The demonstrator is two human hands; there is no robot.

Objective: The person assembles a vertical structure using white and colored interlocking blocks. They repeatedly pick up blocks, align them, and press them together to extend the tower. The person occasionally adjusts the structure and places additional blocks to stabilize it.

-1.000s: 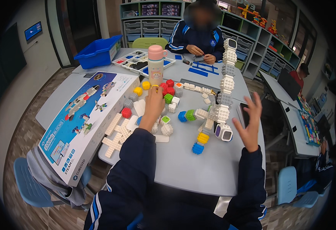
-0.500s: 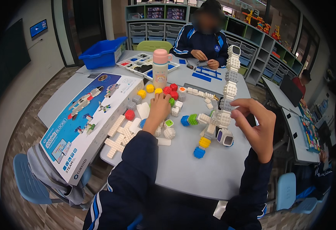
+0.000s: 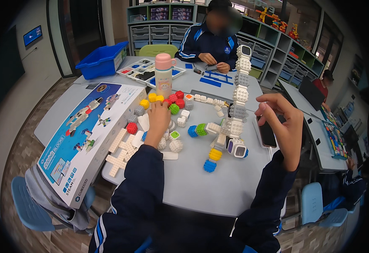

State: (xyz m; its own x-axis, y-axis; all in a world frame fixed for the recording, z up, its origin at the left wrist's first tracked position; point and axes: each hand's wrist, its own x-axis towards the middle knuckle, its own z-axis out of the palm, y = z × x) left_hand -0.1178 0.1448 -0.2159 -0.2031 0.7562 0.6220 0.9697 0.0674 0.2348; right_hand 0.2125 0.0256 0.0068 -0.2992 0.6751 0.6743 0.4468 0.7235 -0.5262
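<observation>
My left hand (image 3: 158, 120) reaches down over a pile of loose blocks, fingers slightly spread, tips beside the yellow blocks (image 3: 152, 97) and the green block (image 3: 174, 109). Whether a fingertip presses on a block is hard to see. My right hand (image 3: 284, 122) is raised to the right of a tall block figure, fingers curved and nothing visible in them. That figure (image 3: 236, 110) stands upright as a column of white and grey studded blocks. Blue, green and yellow blocks form its limbs, and a speaker-like cube (image 3: 237, 148) sits low on it. Red blocks (image 3: 176, 99) lie beyond my left hand.
A large box (image 3: 87, 130) leans along the left side. A pink-topped bottle (image 3: 164, 76) stands behind the pile, near a parts tray (image 3: 127, 71) and a blue bin (image 3: 102, 60). A phone (image 3: 267, 134) lies beyond my right hand. Across the table, another person handles small parts.
The view has shifted, so the table sits further left in it. My right hand now stands farther from the block figure, uncovering the phone. My left hand stays over the pile.
</observation>
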